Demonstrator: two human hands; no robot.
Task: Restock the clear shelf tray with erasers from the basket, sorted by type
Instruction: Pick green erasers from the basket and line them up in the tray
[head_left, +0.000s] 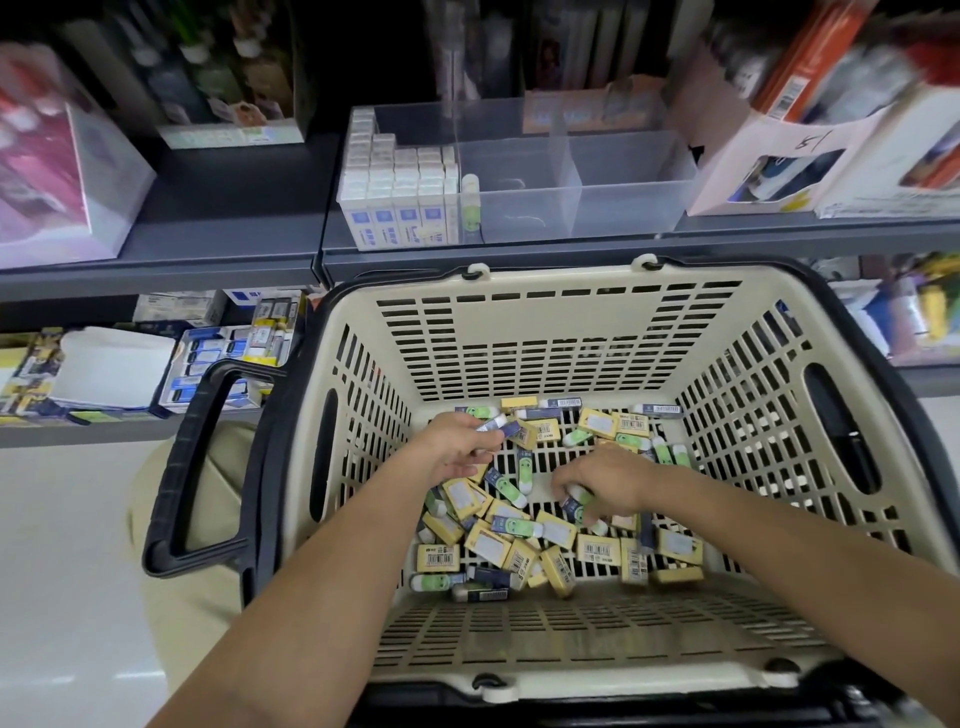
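Down inside the cream basket (561, 283), 2 hands dig into the loose pile of erasers (519, 545). The left hand (457, 449) pinches blue-and-white erasers (496, 423), and the right hand (605, 480) curls round a dark blue eraser (575, 503). Beyond, on the grey shelf (234, 244), the clear tray (623, 171) holds white boxed erasers (395, 187) packed in its left compartment, with 1 green eraser (470, 208) upright beside them.

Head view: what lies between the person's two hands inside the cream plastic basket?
Two green-and-white sleeved erasers lie between the left hand and the right hand, per the head view.
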